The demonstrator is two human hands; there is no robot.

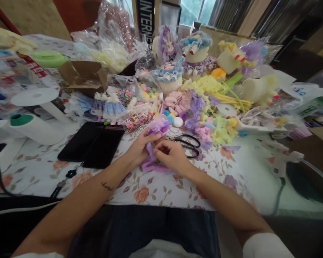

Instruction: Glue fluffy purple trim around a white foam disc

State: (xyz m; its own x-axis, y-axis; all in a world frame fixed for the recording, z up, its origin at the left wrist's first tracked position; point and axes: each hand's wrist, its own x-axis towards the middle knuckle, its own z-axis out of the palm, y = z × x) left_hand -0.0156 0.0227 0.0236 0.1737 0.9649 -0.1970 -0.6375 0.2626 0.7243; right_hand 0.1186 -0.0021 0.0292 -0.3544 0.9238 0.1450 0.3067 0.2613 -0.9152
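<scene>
In the middle of the head view, my left hand point(140, 146) is closed around a purple ruffled lace trim point(158, 127), whose gathered part rises above the fingers. A strip of the same purple hangs below and lies on the flowered cloth. My right hand point(170, 154) meets it from the right, fingers curled in a pinch on the purple material; the fingertips are partly hidden. Just behind the right hand lie black-handled scissors point(190, 145). Blue pompoms and a white ball point(178, 122) sit beyond the lace.
A black phone or case point(103, 145) lies left, near a white spool point(34, 96). Behind are pink pieces point(178, 101), decorated figures point(169, 73), an open cardboard box point(83, 77) and yellow stems point(231, 100). A glue gun point(282, 157) with a cord is at the right.
</scene>
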